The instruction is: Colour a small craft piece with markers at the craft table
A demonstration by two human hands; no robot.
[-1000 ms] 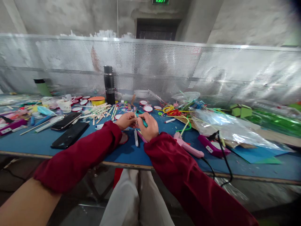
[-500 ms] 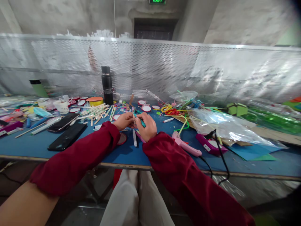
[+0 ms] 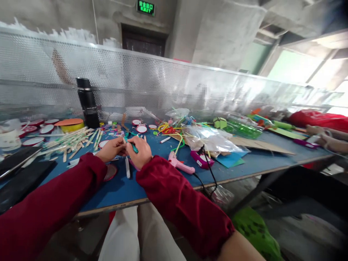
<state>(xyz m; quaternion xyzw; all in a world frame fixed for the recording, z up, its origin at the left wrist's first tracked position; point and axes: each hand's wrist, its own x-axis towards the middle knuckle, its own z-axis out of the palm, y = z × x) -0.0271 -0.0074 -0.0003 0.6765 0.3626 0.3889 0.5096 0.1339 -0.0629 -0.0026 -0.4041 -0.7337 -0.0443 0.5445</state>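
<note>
Both hands meet above the blue table (image 3: 107,197). My right hand (image 3: 141,151) is closed around a slim teal tool (image 3: 135,148); its exact kind cannot be made out. Fingertips of my left hand (image 3: 111,149) are pinched together at the tool's far end, on something too small and hidden to name. A white marker (image 3: 127,167) lies just below the hands. Partly under the left wrist is a round red-rimmed disc (image 3: 111,172). To the right of my right hand rests a pink glue gun (image 3: 181,164).
Wooden sticks (image 3: 73,143) are piled at left, near a black bottle (image 3: 88,103). Dark phones (image 3: 25,185) lie at the left front. A purple box (image 3: 201,159) with a black cable and clear plastic bags (image 3: 209,139) sit at right. A perforated metal screen (image 3: 163,83) stands behind.
The view has turned to the right, so the hands and table items appear further left. Both hands keep their hold close together.
</note>
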